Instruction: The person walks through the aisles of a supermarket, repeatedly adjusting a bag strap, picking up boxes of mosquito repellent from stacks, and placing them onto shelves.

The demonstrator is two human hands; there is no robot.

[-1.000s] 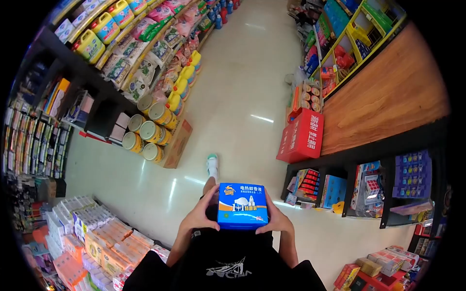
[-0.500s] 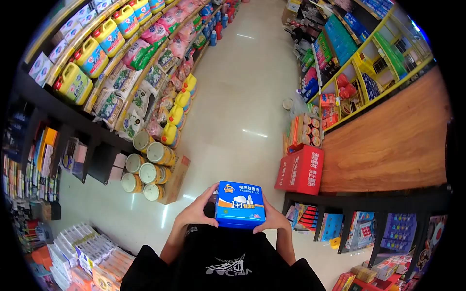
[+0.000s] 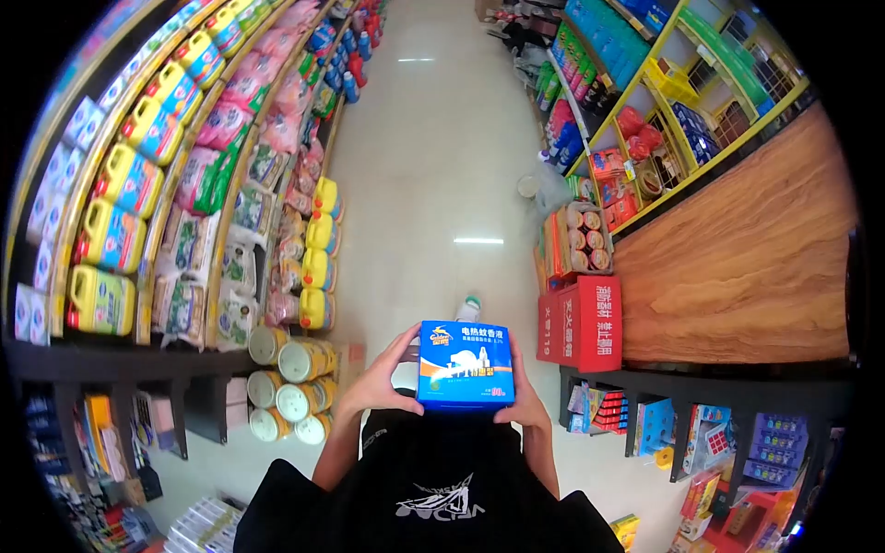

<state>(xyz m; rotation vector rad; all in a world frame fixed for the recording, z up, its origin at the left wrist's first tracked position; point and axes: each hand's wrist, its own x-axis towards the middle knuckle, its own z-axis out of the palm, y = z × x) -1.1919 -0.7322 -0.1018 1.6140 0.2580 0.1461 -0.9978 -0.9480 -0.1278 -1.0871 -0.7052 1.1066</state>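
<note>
A blue box [image 3: 466,366] with white and orange print is held level in front of the black shirt. My left hand [image 3: 383,378] grips its left side, thumb at the lower front corner. On the right side my right hand [image 3: 525,396] is closed round the box in the same way. The box's printed top faces up and its fingers-side edges are partly covered by both hands. A shoe [image 3: 468,309] shows on the floor just beyond it.
Shelves with yellow jugs [image 3: 115,235] and bags line the left. Round tubs [image 3: 297,403] stand at their near end. At right are a red box [image 3: 590,323], a carton of cups [image 3: 587,241], a wooden panel [image 3: 737,267] and yellow-framed shelves. A tiled aisle [image 3: 424,166] runs ahead.
The view has swung round, so the aisle now runs straighter ahead and the left shelves appear larger. The box stays in both hands, now slightly higher and farther right in view.
</note>
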